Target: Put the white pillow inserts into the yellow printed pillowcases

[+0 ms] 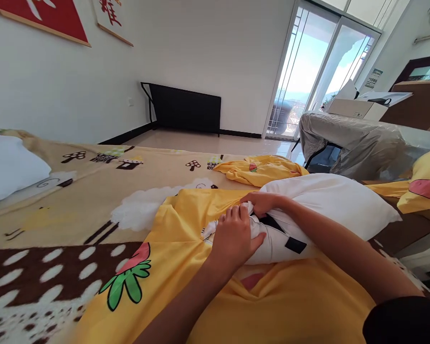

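A white pillow (329,200) lies across a yellow pillowcase (179,215) printed with pink and green fruit. Its left end is bunched up and reaches the yellow cloth. My left hand (236,234) is closed over this bunched end, fingers curled and thumb apart. Just beyond it, my right hand (263,203) grips the pillow's far edge, with its fingertips partly hidden by the white fabric. A black strip and a black square patch (295,245) show on the pillow's near side. How far the pillow's end sits inside the pillowcase is hidden by my hands.
Beneath everything spreads a beige and brown patterned blanket (93,191). Another yellow cloth (261,169) lies crumpled behind the pillow. A second white pillow (10,167) is at far left. Plastic-covered furniture (351,138) with boxes stands right; a black folded frame (186,107) leans against the wall.
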`<state>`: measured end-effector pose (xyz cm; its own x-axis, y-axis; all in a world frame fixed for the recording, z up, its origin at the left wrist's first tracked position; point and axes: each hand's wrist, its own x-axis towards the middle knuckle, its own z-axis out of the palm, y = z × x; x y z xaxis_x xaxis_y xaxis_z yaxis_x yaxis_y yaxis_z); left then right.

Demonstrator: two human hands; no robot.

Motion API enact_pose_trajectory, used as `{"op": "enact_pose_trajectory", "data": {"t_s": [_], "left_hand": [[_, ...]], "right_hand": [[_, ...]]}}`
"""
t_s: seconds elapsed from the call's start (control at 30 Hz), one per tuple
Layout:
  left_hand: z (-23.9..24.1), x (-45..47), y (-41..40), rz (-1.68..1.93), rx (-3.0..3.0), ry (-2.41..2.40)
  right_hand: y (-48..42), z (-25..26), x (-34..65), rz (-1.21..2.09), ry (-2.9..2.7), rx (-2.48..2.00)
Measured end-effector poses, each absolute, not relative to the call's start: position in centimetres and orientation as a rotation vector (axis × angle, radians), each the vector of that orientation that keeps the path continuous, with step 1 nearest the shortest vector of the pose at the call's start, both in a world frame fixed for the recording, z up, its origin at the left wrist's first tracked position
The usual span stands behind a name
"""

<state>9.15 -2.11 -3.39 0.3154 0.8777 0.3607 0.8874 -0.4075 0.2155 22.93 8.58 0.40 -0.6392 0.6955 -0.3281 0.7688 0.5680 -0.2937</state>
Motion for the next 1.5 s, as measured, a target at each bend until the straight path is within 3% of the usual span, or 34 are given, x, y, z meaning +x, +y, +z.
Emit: {"op": "enact_pose_trajectory", "data": {"t_s": [0.33, 0.67, 0.9, 1.2, 1.5], "left_hand": [[-6.3, 9.9, -0.5, -0.842, -2.31, -1.438], [-6.8, 8.9, 0.9, -0.934, -2.374, -1.375], [-6.5, 7.9, 2.4, -1.015, -2.45, -1.486], [-6.9, 7.9, 3.4, -1.118, -2.475, -1.596], [-6.7, 8.2, 3.7, -0.825, -2.427, -1.49]], "right_hand": [[7.5, 1.4, 22.3, -0.338, 2.57, 1.362], [-1.2, 3.7, 24.5, 0.096, 2.767, 1.384], [-2.5, 1.5, 27.3, 0.154, 2.621, 1.48], [8.5, 2.5, 27.8, -0.113, 2.635, 1.123], [13.9, 0.2, 25.5, -0.327, 2.572, 1.002]]}}
